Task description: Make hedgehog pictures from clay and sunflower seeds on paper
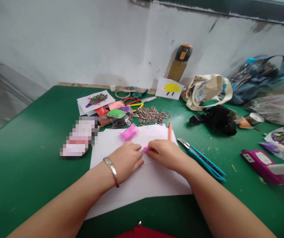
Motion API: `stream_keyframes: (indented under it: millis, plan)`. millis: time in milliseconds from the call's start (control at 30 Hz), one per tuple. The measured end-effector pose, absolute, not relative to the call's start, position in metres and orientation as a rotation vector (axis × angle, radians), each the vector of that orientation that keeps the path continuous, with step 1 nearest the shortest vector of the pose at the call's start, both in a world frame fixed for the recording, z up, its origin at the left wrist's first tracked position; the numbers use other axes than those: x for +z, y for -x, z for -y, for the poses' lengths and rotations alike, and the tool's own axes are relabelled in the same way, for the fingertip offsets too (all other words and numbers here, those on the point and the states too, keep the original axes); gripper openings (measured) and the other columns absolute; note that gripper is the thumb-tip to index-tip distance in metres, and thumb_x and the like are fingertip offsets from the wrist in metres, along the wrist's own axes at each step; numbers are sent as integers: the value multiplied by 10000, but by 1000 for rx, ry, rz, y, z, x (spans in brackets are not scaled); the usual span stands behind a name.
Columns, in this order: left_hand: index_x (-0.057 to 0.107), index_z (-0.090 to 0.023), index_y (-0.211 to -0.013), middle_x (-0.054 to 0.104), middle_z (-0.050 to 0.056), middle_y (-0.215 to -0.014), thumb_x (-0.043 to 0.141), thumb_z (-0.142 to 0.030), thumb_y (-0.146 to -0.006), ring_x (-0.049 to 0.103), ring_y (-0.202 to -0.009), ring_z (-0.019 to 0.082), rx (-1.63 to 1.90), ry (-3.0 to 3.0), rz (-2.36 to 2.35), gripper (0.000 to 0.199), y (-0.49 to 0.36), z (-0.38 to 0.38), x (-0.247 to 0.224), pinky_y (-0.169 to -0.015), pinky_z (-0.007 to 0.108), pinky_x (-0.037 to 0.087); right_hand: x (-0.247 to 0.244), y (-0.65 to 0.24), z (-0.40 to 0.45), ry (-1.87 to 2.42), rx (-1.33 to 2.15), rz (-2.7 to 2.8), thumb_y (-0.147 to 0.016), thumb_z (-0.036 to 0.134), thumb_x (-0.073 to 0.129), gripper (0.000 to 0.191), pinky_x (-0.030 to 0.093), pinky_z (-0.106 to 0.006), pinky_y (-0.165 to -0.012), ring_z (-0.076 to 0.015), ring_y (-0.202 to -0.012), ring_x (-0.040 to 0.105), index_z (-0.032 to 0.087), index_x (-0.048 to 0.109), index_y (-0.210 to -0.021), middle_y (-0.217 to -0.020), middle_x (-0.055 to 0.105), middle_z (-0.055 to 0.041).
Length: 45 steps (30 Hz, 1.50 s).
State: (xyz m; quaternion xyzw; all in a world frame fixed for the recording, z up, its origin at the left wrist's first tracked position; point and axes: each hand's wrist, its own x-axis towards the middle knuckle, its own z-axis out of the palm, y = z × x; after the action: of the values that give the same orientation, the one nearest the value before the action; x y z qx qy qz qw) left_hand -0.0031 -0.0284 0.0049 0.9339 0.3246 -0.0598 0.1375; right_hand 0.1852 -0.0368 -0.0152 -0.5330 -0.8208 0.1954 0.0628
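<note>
White paper sheets (pixel 142 180) lie stacked in front of me on the green table. My left hand (pixel 125 158), with a silver bangle at the wrist, rests on the paper with its fingers stretched out toward my right hand. Between the curled fingers of my right hand (pixel 165 152) is a small bit of pink modelling clay (pixel 145 149), pressed against the paper. Much of that bit is hidden by the fingers. Just beyond the left hand, a bag of pink clay (pixel 129 132) sits on the sheets. An orange pen (pixel 170 131) lies at the paper's right edge.
Sunflower seeds (pixel 152 115) are piled behind the paper, beside bagged clay (pixel 116 113) and scissors (pixel 147 100). A blue utility knife (pixel 202 160) lies to the right. A blurred-out flat object (pixel 79 137) is at left. A bottle (pixel 180 62) stands by the wall.
</note>
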Motion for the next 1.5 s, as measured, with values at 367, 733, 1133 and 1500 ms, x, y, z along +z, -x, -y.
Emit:
stream_keyframes:
  millis: [367, 733, 1133, 1500]
  plan:
    - [657, -139, -820, 586, 72, -868, 472, -249, -925, 526, -800, 200, -113, -2704, -932, 240, 4, 28, 2, -724, 331, 409, -11, -189, 33, 1671, 898, 2306, -887, 360, 475, 248, 272, -227, -554, -121, -645, 516, 205, 606, -744, -709, 635, 5]
    - [652, -133, -813, 592, 83, -879, 466, -243, -927, 531, -813, 211, -111, -2701, -926, 244, 4, 29, 3, -745, 342, 408, -16, -177, 33, 1833, 704, 2342, -889, 400, 447, 289, 237, -246, -534, -142, -674, 555, 210, 624, -761, -764, 671, -19]
    - [651, -134, -810, 593, 77, -865, 479, -254, -920, 533, -809, 206, -105, -2707, -935, 236, 4, 30, 4, -736, 341, 413, -17, -181, 28, 1819, 787, 2227, -898, 367, 430, 320, 306, -246, -564, -140, -655, 538, 193, 636, -726, -714, 651, -19]
    - [642, -143, -788, 573, 69, -834, 461, -257, -923, 517, -775, 200, -35, -2711, -915, 253, 5, 30, 4, -709, 338, 407, -5, -196, 42, 1512, 620, 2604, -891, 166, 422, 349, 339, -242, -645, -140, -751, 550, 306, 664, -1099, -929, 603, -33]
